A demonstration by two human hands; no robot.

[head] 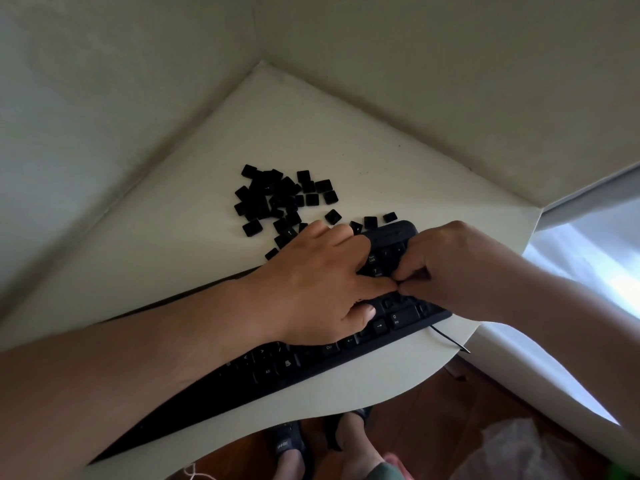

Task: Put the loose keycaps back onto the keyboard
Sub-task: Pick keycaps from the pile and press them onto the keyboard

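Note:
A black keyboard point(304, 367) lies diagonally across a cream table point(277, 126), its number pad end at the upper right. A pile of several loose black keycaps point(277, 199) sits on the table beyond it. My left hand point(318, 282) lies over the keys near the number pad, index finger stretched right, thumb resting on the keys. My right hand point(450, 268) comes in from the right with fingers curled, fingertips meeting my left index fingertip over the number pad. Whatever is pinched between them is hidden.
Two walls meet in a corner behind the table. The table's curved front edge point(398, 393) runs below the keyboard, with a thin black cable point(450, 339) trailing off it. Below are a wooden floor, my feet in sandals point(291, 448) and a plastic bag point(512, 448).

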